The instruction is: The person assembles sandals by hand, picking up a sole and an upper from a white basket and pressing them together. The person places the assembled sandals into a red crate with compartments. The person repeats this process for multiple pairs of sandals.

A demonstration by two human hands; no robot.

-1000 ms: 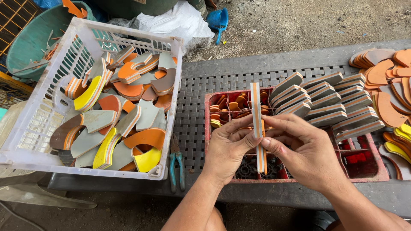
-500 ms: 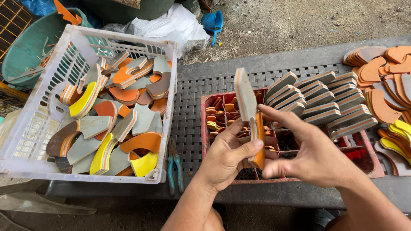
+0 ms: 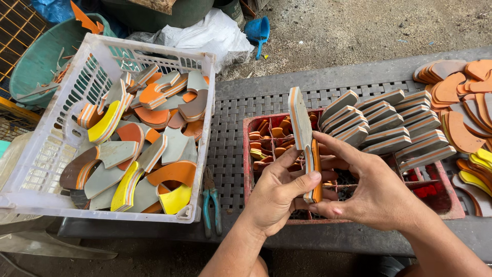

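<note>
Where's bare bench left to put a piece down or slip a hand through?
Free: the grey slatted bench top between the white crate and the red tray, apart from the pliers at its near end; also the strip behind the tray. Crowded: the crate, the tray under the grey pieces, and the right-edge orange stacks.

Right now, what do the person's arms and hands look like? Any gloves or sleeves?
No gloves or sleeves show. The left hand and right hand are bare, with bare forearms as far as the picture reaches. No rings, watch or bracelets are visible. The fingernails are short and unpainted.
</note>
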